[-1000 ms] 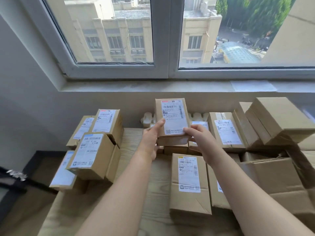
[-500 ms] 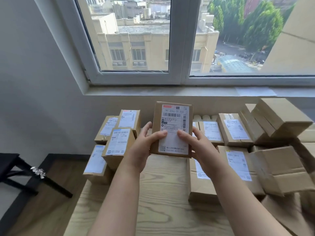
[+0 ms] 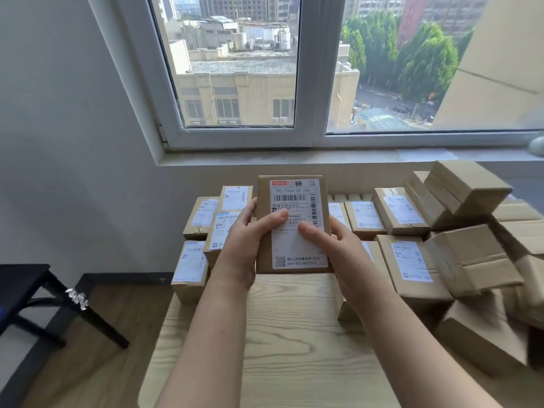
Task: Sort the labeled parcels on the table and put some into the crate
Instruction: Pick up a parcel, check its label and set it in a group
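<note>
Window (image 3: 235,69) on the far wall, pale wood bench (image 3: 294,334) below it. I note parcels along the bench's far edge: a larger heap (image 3: 459,260) at right, a smaller stack (image 3: 206,228) at left. One labeled parcel (image 3: 264,198) is held upright above the bench centre. My view shows the left hand (image 3: 241,248) and right hand (image 3: 347,254) gripping its sides, thumbs (image 3: 273,219) pressed on the label (image 3: 297,248).

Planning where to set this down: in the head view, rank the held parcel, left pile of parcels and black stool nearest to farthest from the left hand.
1. held parcel: gripped by the left hand, centre.
2. left pile: just beyond the hand, at the left edge of the table.
3. black stool: far left, on the floor.
</note>
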The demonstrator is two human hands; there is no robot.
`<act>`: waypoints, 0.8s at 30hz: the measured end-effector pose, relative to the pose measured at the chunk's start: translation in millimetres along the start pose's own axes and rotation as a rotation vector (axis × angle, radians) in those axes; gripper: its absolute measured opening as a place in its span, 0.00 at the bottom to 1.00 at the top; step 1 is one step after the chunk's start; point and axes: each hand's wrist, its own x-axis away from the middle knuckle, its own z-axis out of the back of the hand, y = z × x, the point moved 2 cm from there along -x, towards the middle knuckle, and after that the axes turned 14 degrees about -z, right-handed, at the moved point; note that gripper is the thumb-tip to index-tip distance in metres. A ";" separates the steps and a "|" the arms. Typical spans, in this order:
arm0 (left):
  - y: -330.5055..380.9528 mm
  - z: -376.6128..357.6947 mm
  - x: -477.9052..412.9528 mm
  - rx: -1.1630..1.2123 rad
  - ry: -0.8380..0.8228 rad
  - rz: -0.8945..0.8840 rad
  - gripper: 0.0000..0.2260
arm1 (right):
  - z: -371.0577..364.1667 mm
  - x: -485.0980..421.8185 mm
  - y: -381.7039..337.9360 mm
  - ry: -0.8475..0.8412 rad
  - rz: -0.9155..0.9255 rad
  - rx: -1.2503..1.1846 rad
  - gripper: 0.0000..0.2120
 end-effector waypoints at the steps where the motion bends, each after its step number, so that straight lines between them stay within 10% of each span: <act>1: 1.4 -0.9 3.2 -0.001 -0.007 -0.001 0.24 | -1.0 3.7 0.2 0.001 0.008 -0.004 0.18; 24: 33.0 -34.8 18.3 0.011 0.088 -0.042 0.10 | 18.3 29.0 -37.4 0.173 0.045 0.028 0.16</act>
